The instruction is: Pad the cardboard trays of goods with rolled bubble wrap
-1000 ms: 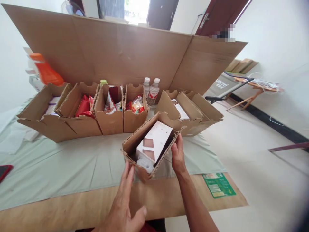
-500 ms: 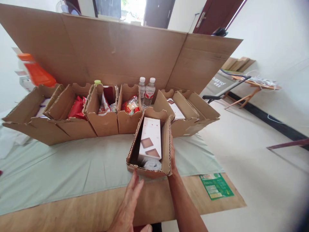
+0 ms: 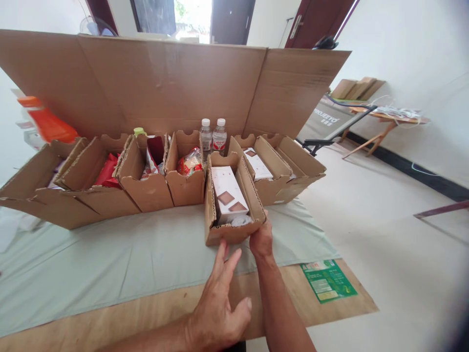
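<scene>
A narrow open cardboard bin (image 3: 224, 234) juts forward from the row of bins, partly level with its neighbours. Inside it lie a white box (image 3: 227, 190) printed with brown squares and, at the front, a crumpled clear plastic item (image 3: 241, 221). My right hand (image 3: 262, 238) grips the bin's front right corner, its fingers partly hidden behind the side. Below the bin's front, my left hand (image 3: 222, 298) is open with fingers stretched; its fingertips are at the lower front edge, and I cannot tell whether they press on it.
Several cardboard bins (image 3: 146, 200) hold red packets and other goods. Behind them stand two clear bottles (image 3: 219, 134), an orange bottle (image 3: 51, 122) and a tall cardboard panel (image 3: 176, 83). A green printed sheet (image 3: 328, 281) lies at the table's right corner, beside a pale cloth (image 3: 139, 259).
The bin with the white box has moved away from me toward the gap in the row. Both hands have gone forward with it, the left one rising further into view.
</scene>
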Demonstrator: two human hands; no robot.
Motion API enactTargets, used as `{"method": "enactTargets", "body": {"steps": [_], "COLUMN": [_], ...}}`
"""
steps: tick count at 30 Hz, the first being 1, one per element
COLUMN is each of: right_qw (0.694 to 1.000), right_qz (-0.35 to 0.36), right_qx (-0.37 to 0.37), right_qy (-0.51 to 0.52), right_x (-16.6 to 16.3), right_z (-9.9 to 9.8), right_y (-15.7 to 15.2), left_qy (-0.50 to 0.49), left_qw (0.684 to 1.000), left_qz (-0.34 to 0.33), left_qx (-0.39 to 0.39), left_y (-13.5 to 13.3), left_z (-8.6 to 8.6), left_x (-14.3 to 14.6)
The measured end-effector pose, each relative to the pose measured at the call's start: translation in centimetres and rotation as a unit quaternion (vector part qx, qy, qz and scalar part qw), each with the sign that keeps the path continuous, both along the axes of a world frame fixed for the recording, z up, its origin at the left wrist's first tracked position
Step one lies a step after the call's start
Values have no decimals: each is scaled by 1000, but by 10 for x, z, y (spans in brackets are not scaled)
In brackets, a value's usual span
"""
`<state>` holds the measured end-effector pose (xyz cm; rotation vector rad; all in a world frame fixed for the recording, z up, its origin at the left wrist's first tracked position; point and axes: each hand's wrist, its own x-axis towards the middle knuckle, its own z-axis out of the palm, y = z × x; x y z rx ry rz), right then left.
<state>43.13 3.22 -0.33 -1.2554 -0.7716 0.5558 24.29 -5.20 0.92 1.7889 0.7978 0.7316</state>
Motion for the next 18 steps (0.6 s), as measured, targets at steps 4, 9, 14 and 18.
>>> {"method": "enactTargets", "body": {"steps": [4, 9, 14, 18], "right_qw": [999, 996, 997, 997], "right_qz": [-29, -53, -29, -3], "right_qx": [-13, -46, -72, -82], "right_qy": [39, 54, 28, -6], "right_x": [6, 7, 5, 3], "right_z": [-13, -21, -20, -20], "right_y": [-9, -13, -15, -12], "left_qy": [16, 11, 16, 11], "left_qw": [1000, 999, 997, 993], "left_qz": [17, 35, 67, 98], "left_qx": [-13, 10, 30, 62], "left_y": [32, 68, 95, 104], "left_z": [11, 13, 10, 13], "left_x": [22, 41, 47, 36]}}
